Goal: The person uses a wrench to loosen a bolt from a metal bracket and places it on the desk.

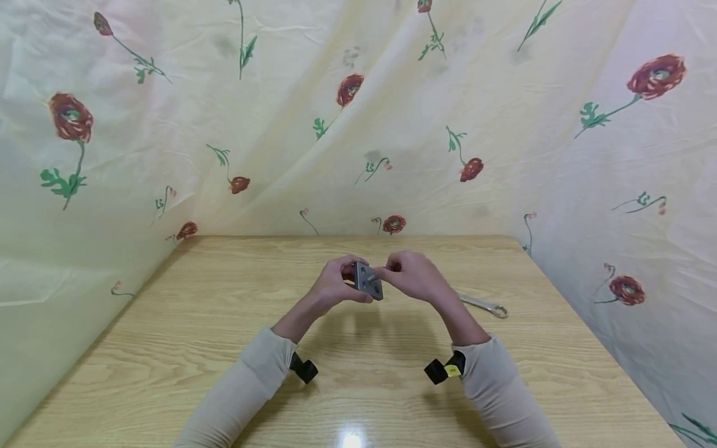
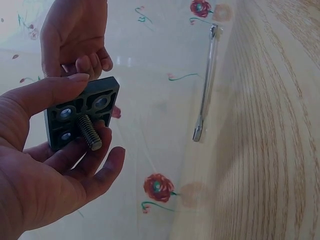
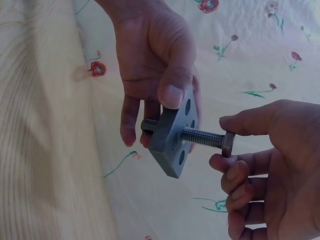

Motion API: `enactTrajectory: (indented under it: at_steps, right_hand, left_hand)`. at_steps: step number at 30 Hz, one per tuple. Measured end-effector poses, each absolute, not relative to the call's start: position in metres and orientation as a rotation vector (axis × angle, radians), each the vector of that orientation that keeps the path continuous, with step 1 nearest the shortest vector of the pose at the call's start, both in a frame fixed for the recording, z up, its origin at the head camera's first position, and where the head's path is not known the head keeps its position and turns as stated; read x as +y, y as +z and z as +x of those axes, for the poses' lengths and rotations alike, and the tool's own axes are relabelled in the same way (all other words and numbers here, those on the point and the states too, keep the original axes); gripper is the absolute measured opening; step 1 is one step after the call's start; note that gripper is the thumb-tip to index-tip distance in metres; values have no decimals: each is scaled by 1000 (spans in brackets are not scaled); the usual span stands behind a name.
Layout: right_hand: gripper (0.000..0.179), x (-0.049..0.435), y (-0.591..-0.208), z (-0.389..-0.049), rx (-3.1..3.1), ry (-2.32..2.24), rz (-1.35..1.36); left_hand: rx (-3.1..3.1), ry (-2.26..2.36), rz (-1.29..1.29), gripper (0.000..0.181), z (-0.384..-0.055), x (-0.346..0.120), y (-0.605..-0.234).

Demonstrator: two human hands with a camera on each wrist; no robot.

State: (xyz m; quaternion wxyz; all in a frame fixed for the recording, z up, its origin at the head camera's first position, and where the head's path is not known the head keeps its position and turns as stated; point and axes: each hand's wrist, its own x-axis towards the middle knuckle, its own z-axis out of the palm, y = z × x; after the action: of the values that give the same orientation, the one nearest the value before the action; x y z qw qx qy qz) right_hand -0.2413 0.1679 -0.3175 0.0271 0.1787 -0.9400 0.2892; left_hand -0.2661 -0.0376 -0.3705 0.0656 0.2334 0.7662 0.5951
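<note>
My left hand (image 1: 336, 283) grips a dark grey square plate (image 3: 169, 142) by its edges, thumb on one side and fingers on the other. The plate has several round holes and a ribbed back, seen in the left wrist view. Through its middle runs a threaded bolt (image 3: 202, 137), its end (image 2: 90, 134) sticking out past the ribbed face. With thumb and index finger, my right hand (image 1: 413, 275) pinches the bolt's hex head (image 3: 228, 144). A length of bare thread shows between head and plate. Both hands hold the parts above the table.
A chrome combination wrench (image 1: 484, 306) lies on the wooden table (image 1: 235, 323), right of and partly behind my right forearm. Flowered cloth (image 1: 280, 124) hangs behind the table and along both sides. A small black camera (image 1: 305, 368) is strapped at each wrist.
</note>
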Motion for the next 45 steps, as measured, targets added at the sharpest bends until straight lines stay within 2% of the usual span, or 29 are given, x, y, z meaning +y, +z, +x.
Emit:
enactTrajectory:
  at_steps: [8, 31, 35, 37, 42, 45]
  right_hand:
    - [19, 171, -313, -241, -2804, 864, 711]
    - [31, 166, -318, -241, -2695, 940, 795]
    - [35, 169, -317, -241, -2721, 978, 652]
    - [38, 169, -318, -241, -2743, 949, 528]
    - [72, 168, -321, -243, -2872, 848, 292]
    - [79, 166, -323, -243, -2937, 832, 250]
  left_hand:
    - [2297, 1801, 718, 61, -267, -37, -372]
    - [2298, 1807, 701, 63, -267, -37, -371]
    - [2303, 1800, 705, 62, -267, -37, -371]
    - [2306, 1797, 710, 62, -267, -37, -371]
    - [2314, 1792, 714, 62, -268, -37, -371]
    - [2319, 1789, 715, 62, -268, -37, -372]
